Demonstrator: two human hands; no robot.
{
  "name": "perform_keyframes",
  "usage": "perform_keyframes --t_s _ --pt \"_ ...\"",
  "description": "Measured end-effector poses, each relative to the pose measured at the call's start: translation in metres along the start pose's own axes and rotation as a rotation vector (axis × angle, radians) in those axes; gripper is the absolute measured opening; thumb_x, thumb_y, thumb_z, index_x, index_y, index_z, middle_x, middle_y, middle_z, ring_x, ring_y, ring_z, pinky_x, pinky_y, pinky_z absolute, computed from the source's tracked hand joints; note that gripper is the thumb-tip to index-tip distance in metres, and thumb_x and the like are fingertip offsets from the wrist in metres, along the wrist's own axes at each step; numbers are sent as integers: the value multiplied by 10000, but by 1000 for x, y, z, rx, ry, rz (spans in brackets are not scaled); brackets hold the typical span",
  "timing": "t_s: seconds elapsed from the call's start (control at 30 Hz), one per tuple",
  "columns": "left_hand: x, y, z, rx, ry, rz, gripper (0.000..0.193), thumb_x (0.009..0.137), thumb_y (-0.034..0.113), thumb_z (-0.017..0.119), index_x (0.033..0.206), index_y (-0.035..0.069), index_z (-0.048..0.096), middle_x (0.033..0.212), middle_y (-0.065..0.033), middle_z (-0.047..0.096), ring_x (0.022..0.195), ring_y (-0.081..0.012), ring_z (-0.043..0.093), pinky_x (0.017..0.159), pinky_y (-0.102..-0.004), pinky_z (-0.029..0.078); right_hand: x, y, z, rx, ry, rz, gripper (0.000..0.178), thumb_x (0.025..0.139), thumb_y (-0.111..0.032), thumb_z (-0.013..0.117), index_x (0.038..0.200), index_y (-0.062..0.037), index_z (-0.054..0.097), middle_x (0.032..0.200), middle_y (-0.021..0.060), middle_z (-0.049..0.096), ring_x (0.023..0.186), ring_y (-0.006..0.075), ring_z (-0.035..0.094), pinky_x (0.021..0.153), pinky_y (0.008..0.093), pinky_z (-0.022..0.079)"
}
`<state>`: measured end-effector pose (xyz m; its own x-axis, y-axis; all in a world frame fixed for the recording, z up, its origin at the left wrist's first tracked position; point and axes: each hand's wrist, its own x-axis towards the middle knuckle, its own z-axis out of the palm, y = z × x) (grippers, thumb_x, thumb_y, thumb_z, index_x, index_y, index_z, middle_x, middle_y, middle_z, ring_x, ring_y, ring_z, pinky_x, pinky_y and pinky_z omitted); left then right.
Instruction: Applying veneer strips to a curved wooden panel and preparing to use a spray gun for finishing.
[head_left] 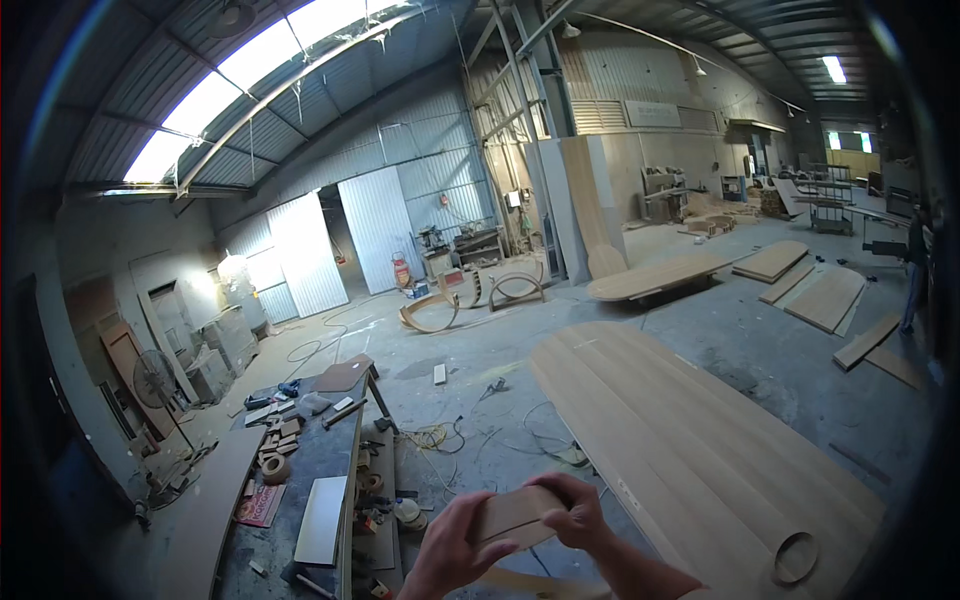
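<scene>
A flat brown block [512, 508] with a dark line along its face is held between my two hands at the lower middle. My left hand [452, 548] grips its left end, the thumb lying along the near edge. Around the right end my right hand [582, 515] is closed, thumb on top. Under the hands a pale strip [540, 582] shows blurred at the lower edge. Just right of them lies a large wooden board [640, 410] with a rounded far end. A thin brown ring [778, 570] rests on its near right part.
At left, a dark workbench [290, 500] carries a white panel [322, 520], a tape roll [275, 467] and wood offcuts. Yellow cable [430, 436] tangles on the floor beside it. Farther off lie curved wooden frames [430, 313] and another rounded board [660, 277].
</scene>
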<state>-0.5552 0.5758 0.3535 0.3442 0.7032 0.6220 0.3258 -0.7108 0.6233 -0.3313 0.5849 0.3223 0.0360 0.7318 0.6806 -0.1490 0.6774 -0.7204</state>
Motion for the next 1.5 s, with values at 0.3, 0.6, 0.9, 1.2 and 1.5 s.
perform_keyframes --t_s 0.3,0.6,0.9,1.2,1.5 --pt "-35 -22 39 -382 360 -33 679 935 612 689 1213 3 578 920 -37 625 792 -128 565 671 -315 478 -34 38 20 409 138 163 853 926 -771 512 1365 -40 495 1213 109 632 1131 212 615 993 372 493" --pt "-2 15 10 44 73 29 578 898 471 780 1229 21 630 999 -188 694 908 -330 708 801 -405 555 -4 12 -7 215 -30 34 443 903 -258 784 1204 43 662 1091 122 707 1025 172 679 923 321 543" --pt "-19 -10 35 -52 220 -151 485 945 434 721 1196 31 622 1015 -148 657 897 -285 659 761 -394 531 -41 70 6 435 208 251 802 962 -704 549 1334 5 511 1093 122 673 987 209 659 900 343 520" --pt "0 -14 28 -38 160 -60 567 925 413 771 1303 28 595 1114 -148 688 960 -265 706 846 -385 564 -23 70 11 507 382 273 776 875 -734 647 1215 -39 606 981 80 671 862 183 639 759 345 525" --pt "2 -17 7 68 -111 -316 563 941 476 727 1230 8 605 1018 -178 699 914 -318 709 798 -410 555 -22 70 1 17 -79 251 468 888 -204 603 1307 -4 547 1069 103 665 1029 179 636 922 327 521"
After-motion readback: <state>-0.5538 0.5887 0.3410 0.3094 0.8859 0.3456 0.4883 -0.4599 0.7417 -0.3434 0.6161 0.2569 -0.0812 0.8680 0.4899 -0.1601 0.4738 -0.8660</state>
